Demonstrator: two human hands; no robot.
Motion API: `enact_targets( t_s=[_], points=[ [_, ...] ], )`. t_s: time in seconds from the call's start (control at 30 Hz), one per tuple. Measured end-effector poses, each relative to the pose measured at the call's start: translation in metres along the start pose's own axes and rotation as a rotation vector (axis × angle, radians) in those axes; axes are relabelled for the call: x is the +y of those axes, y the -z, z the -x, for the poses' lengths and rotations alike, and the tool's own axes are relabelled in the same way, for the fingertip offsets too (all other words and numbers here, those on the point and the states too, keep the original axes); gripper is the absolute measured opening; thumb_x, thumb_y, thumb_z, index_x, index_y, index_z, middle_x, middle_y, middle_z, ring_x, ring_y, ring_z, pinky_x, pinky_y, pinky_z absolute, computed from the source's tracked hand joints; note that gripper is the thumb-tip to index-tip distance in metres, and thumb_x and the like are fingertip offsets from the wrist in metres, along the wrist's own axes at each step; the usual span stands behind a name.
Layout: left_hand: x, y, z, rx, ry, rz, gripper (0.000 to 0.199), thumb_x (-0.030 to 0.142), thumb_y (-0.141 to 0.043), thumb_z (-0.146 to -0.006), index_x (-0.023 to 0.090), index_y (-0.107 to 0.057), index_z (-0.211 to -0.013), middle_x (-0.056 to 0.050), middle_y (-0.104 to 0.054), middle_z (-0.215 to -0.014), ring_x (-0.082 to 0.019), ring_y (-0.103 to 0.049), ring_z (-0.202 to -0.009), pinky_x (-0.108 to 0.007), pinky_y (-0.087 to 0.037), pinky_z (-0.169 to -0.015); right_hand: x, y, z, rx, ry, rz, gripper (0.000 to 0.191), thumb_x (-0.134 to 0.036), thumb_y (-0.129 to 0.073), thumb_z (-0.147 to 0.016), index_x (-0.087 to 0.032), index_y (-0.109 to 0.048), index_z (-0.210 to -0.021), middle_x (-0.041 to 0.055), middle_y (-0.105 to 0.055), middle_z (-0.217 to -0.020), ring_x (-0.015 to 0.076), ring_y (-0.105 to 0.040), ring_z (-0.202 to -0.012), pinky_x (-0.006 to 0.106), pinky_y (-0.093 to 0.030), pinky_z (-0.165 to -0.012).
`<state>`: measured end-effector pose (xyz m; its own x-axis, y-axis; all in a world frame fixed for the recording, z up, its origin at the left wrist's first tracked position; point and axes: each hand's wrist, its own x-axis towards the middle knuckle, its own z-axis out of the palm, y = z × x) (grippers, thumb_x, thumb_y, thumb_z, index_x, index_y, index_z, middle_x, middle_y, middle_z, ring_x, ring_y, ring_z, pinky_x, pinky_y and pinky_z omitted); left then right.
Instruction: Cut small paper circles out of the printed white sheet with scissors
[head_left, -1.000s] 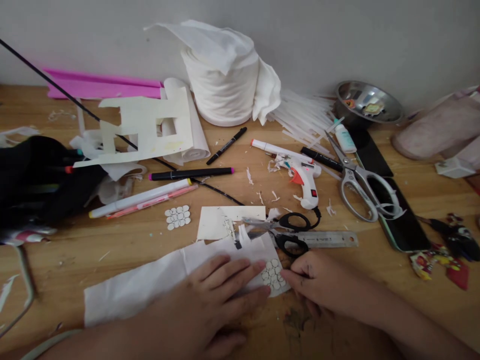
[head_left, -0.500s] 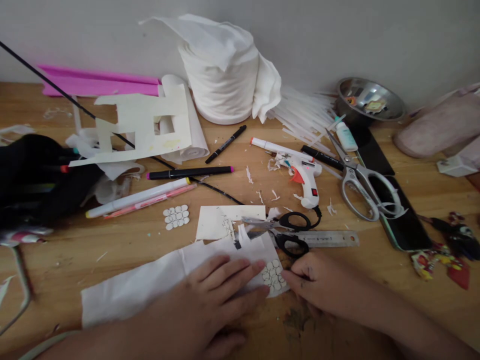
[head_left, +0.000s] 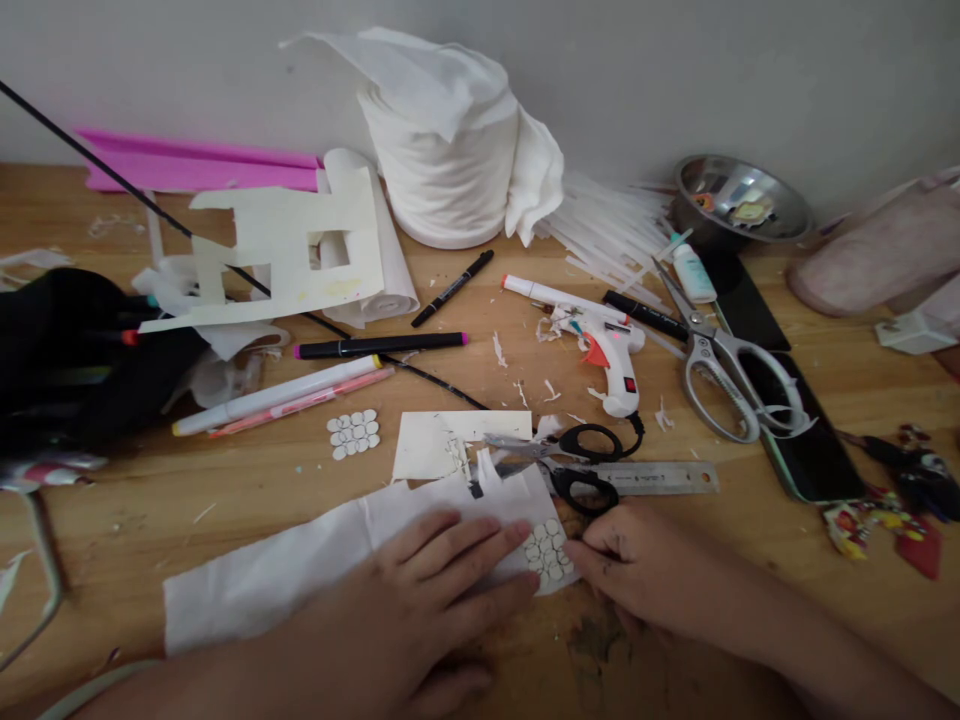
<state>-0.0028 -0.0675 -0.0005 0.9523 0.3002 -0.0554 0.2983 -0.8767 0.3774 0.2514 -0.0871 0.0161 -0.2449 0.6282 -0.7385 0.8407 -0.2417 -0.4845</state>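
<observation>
A white sheet (head_left: 277, 565) lies across the front of the wooden table. My left hand (head_left: 442, 590) rests flat on it with fingers spread. Near the sheet's right end is a cluster of small white circles (head_left: 549, 548) with dark outlines, just right of my left fingertips. My right hand (head_left: 637, 565) touches that edge beside the circles, thumb and forefinger pressed together; whether they grip the sheet's edge is too small to tell. Black-handled scissors (head_left: 589, 490) lie behind my right hand, over a metal ruler (head_left: 667, 477). A second cluster of circles (head_left: 354, 434) sits on the table at left.
Behind are a white glue gun (head_left: 619, 375), several markers, a cut-out card (head_left: 289, 285) and a white roll (head_left: 442, 150). At right lie silver scissors (head_left: 705, 370), a phone (head_left: 814, 440) and a metal bowl (head_left: 742, 205). A black bag (head_left: 82, 370) is at left.
</observation>
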Motion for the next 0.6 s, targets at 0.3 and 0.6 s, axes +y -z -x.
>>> enact_targets(
  t_s=[0.3,0.6],
  points=[
    [0.000,0.001,-0.001,-0.013,-0.006,-0.019,0.059,0.037,-0.047,-0.086,0.026,-0.024,-0.139,-0.003,-0.019,-0.147,-0.023,-0.033,-0.127,-0.039,-0.022,-0.104,-0.003,0.000,0.000,-0.023,-0.016,-0.021,0.054,-0.044,-0.032,-0.088,-0.015,-0.056,-0.050,0.0025,-0.061,-0.044,0.0057,-0.047,-0.032,0.014,-0.030,-0.033],
    [0.001,0.002,-0.002,0.019,-0.021,-0.041,0.055,0.035,-0.046,-0.087,0.023,-0.028,-0.138,-0.001,-0.024,-0.146,-0.023,-0.035,-0.125,-0.038,-0.021,-0.105,-0.008,0.012,0.008,-0.015,0.188,-0.030,0.045,-0.041,-0.040,-0.087,-0.014,-0.054,-0.055,-0.0024,-0.053,-0.046,0.0064,-0.046,-0.042,0.017,-0.032,-0.040]
  ],
)
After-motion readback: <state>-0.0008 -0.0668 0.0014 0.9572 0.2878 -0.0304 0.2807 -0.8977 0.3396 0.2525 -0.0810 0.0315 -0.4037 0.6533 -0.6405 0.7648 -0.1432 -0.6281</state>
